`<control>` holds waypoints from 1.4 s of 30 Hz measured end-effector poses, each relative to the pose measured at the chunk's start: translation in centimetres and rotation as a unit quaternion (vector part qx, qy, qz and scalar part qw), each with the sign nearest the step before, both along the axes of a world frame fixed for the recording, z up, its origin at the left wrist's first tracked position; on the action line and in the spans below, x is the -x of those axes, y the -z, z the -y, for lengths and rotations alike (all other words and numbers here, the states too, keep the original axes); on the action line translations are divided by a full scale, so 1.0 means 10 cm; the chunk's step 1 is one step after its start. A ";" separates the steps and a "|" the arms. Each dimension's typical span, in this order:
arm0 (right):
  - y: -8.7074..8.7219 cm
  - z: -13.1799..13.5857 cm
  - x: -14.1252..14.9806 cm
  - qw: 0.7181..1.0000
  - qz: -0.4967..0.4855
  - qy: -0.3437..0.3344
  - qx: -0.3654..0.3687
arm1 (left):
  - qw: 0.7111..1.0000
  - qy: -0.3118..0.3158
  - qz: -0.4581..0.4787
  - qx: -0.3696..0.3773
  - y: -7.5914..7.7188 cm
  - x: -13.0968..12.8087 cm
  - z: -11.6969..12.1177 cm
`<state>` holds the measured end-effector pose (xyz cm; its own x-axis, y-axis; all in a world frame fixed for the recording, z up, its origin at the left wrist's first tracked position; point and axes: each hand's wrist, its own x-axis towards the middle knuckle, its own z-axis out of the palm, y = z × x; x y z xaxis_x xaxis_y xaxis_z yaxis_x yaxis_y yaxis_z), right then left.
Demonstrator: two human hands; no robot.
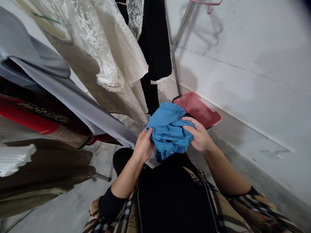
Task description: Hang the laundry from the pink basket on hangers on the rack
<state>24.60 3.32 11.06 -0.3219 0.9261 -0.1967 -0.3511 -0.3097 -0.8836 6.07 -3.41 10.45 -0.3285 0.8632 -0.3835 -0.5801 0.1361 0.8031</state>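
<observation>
A bunched blue cloth garment point(170, 129) is held up in front of my body, its folds gathered between both hands. My left hand point(143, 144) pinches its left edge, thumb on top. On the other side, my right hand point(200, 134) grips the right edge between thumb and fingers. What kind of garment it is cannot be made out from the crumpled folds. A darker blue part hangs below it, over my lap.
Clothes hang to the left: a cream lace garment point(89, 42), a grey one point(60, 84) and a black one point(156, 42). Behind the blue cloth sits a pink plastic basket point(206, 111) by the white wall point(255, 58). A metal rack leg point(176, 71) stands near it.
</observation>
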 end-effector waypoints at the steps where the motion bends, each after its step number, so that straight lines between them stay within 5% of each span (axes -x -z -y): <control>1: 0.00 -0.01 -0.03 1.000 -0.017 0.017 0.019 | 0.999 -0.015 0.037 0.009 -0.03 0.04 -0.02; 6: -0.01 -0.04 -0.08 0.994 -0.085 0.060 0.043 | 0.996 -0.048 0.070 0.012 -0.16 0.17 -0.08; 12: -0.01 -0.07 -0.19 0.994 -0.105 0.023 -0.007 | 0.995 -0.085 0.036 -0.042 -0.18 0.23 -0.13; 21: 0.04 -0.08 -0.32 0.994 -0.102 0.037 -0.018 | 0.982 -0.092 0.168 0.002 -0.29 0.34 -0.25; 25: 0.01 -0.14 -0.38 0.994 -0.095 0.053 -0.006 | 0.982 -0.004 0.156 0.109 -0.16 0.23 -0.18; 29: 0.02 -0.28 -0.55 0.994 -0.048 0.093 -0.018 | 0.953 0.196 0.146 0.180 0.02 0.13 -0.01; 32: 0.03 -0.45 -0.70 0.995 0.069 -0.021 -0.066 | 0.960 0.190 0.108 0.173 -0.03 0.15 0.05; 34: 0.01 -0.59 -0.78 0.958 0.200 -0.165 -0.121 | 0.980 0.116 0.070 0.145 -0.18 0.18 0.06; 37: -0.14 -0.90 -0.83 0.847 0.370 -0.301 -0.233 | 0.990 0.053 0.056 0.116 -0.43 0.16 0.05; 39: -0.37 -1.20 -0.78 0.797 0.438 -0.259 -0.325 | 0.990 0.055 0.061 0.116 -0.56 0.13 0.06; 42: -0.97 -1.77 -0.58 0.748 0.489 -0.073 -0.442 | 0.989 0.065 0.057 0.119 -0.66 0.11 0.09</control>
<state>30.37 21.06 20.75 -0.5345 0.8024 0.2654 0.5778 0.5761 -0.5782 4.93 -4.31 17.08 -0.1628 0.7757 -0.6097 -0.6305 0.3935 0.6691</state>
